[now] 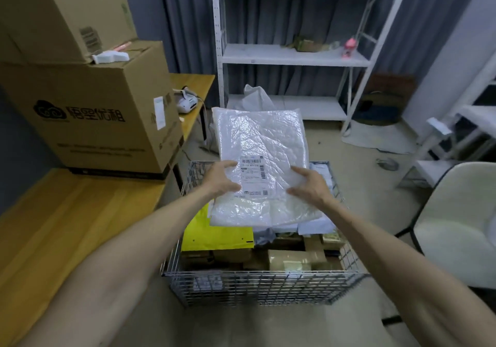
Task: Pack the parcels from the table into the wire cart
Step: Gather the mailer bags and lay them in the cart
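- The left hand (222,177) lies on top of the white plastic parcel (263,137), fingers spread and only lightly bent, touching it at the left edge of its shipping label (253,176).
- The right hand (308,185) lies on the same parcel just right of the label, its fingers also apart and pressing on the film. Neither hand shows a finger tucked under the parcel.
- The white plastic parcel sits over the wire cart (263,275), tilted: its near end rests on the parcels already in the cart, and its far end rises past the cart's far rim.
- Inside the cart, a yellow parcel (214,235) lies partly under the white parcel's near left corner.
- Brown taped boxes (290,261) fill the cart's near side, below and right of the yellow parcel.
- Pale wrapped parcels (316,226) show at the cart's right side, under the white parcel's edge.
- Left of the cart stands the wooden table (67,212), which carries a large printed cardboard box (102,116) with a second cardboard box (61,11) stacked on it.
- Beyond the cart stands a white metal shelf (295,54) in front of grey curtains.
- Right of the cart stands a pale chair (456,226).
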Demonstrator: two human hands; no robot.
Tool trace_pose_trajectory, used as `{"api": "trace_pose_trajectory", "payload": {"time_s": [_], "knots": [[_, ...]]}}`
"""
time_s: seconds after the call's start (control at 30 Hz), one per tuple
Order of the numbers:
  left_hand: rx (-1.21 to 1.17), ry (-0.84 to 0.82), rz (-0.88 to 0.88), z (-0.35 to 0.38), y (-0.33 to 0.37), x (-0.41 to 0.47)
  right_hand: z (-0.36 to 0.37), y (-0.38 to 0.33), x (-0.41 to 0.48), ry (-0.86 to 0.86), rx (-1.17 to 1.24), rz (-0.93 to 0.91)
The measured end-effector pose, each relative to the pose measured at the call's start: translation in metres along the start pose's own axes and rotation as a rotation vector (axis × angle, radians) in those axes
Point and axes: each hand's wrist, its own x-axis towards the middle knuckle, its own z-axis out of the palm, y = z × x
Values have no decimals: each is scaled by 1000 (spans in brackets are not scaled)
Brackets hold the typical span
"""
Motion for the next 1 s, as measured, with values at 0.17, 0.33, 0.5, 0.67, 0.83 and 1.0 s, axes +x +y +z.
{"api": "trace_pose_trajectory", "payload": {"time_s": [0.17,0.33,0.5,0.67,0.83,1.0], "knots": [[43,-53,31,54,37,17,-42,45,-3,38,27,57],[72,-98,33,91,56,34,-64,82,1,53,100,115],[86,-139,16,116,54,47,-59,110,9,49,71,166],[66,-175,-38,135,31,63,-47,126,27,37,9,207],[26,-219,-77,146,8,87,-35,133,48,-2,-24,235],[6,-260,-115,159,-24,107,-13,139,72,-23,-64,295]]}}
